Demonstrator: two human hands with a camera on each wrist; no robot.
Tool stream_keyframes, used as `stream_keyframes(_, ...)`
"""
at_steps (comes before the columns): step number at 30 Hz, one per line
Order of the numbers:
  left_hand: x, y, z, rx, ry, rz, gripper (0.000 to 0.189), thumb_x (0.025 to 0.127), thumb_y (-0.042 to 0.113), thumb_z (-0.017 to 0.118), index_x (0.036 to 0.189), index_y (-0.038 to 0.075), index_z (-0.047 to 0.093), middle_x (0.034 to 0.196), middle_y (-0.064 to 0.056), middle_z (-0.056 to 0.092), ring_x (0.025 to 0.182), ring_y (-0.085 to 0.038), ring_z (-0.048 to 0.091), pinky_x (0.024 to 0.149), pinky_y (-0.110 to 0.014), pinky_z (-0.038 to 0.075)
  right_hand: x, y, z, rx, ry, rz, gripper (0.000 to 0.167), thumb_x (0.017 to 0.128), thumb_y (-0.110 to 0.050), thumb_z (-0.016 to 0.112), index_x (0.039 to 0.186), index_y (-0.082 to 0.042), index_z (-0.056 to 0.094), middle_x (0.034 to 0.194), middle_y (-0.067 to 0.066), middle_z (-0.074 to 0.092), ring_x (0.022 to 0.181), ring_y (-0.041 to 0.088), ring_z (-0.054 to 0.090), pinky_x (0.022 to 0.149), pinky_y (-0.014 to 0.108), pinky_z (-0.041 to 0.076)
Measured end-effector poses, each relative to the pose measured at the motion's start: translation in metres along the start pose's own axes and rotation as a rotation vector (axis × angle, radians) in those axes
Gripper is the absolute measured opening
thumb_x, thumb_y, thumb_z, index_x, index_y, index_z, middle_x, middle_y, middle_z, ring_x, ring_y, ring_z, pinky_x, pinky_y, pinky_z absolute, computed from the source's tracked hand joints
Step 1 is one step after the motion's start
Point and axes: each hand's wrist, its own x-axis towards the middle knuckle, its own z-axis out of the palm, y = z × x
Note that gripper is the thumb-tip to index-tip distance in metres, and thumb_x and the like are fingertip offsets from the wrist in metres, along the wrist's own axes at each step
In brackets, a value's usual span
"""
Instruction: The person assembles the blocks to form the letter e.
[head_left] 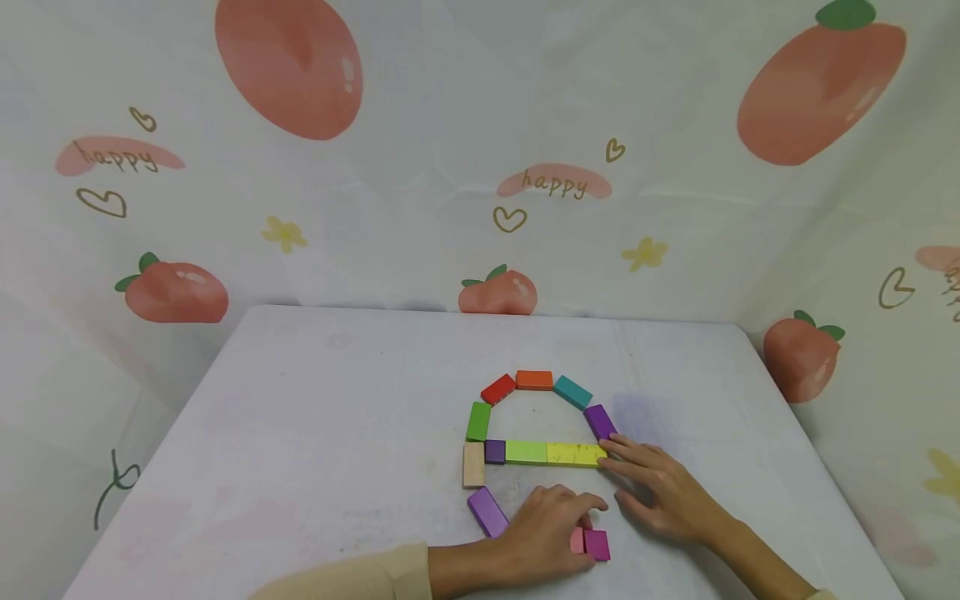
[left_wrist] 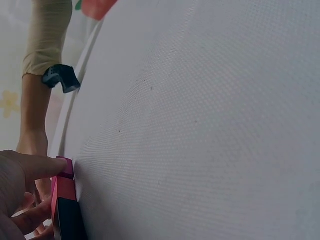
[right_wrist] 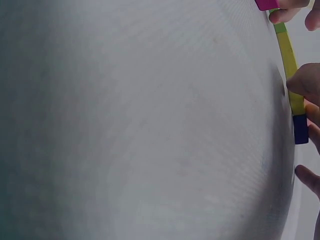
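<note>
Low in the head view, my left hand (head_left: pixel 543 529) reaches over the lower part of an outline of coloured blocks. Its thumb and a finger pinch the magenta block (head_left: pixel 597 545), beside a pink block (head_left: pixel 577 540) that the hand partly hides. The left wrist view shows the thumb against the magenta block (left_wrist: pixel 66 168). My right hand (head_left: pixel 660 483) lies at the right side, fingers extended, fingertips touching the end of the yellow block (head_left: pixel 573 454) and the purple block (head_left: pixel 600 422). A dark block (right_wrist: pixel 300 129) shows by its fingers in the right wrist view.
Around the arch lie a teal block (head_left: pixel 573 392), an orange block (head_left: pixel 534 381), a red block (head_left: pixel 498 389), a green block (head_left: pixel 478 422), a tan block (head_left: pixel 473 465) and a violet block (head_left: pixel 488 512). A small dark purple block (head_left: pixel 495 452) and a lime block (head_left: pixel 526 452) continue the crossbar.
</note>
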Motion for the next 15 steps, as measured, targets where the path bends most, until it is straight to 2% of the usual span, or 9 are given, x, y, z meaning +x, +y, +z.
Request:
stream_keyframes(10,-0.0005,-0.0004,0.0005,0.008,0.003,0.004,0.054,0.083,0.037,0.081,0.130,0.024,0.059,0.094,0.024,0.062,0.101,0.003,0.052,0.085,-0.019,0.041,0.0010,-0.0021,-0.0005,0.013,0.033,-0.005,0.056,0.072,-0.016,0.083,0.126,-0.018,0.070,0.138,0.004,0.061,0.132,0.025,0.052,0.112,0.011,0.017)
stream_keyframes(15,-0.0002,0.0003,-0.0002,0.002,-0.010,-0.008,0.054,0.083,0.037,0.081,0.131,0.024,0.060,0.094,0.024,0.062,0.101,0.003,0.052,0.085,-0.020,0.041,0.0005,-0.0020,0.0002,-0.009,0.027,0.002,0.056,0.072,-0.018,0.084,0.126,-0.020,0.070,0.138,0.002,0.061,0.132,0.024,0.052,0.111,0.015,0.025)
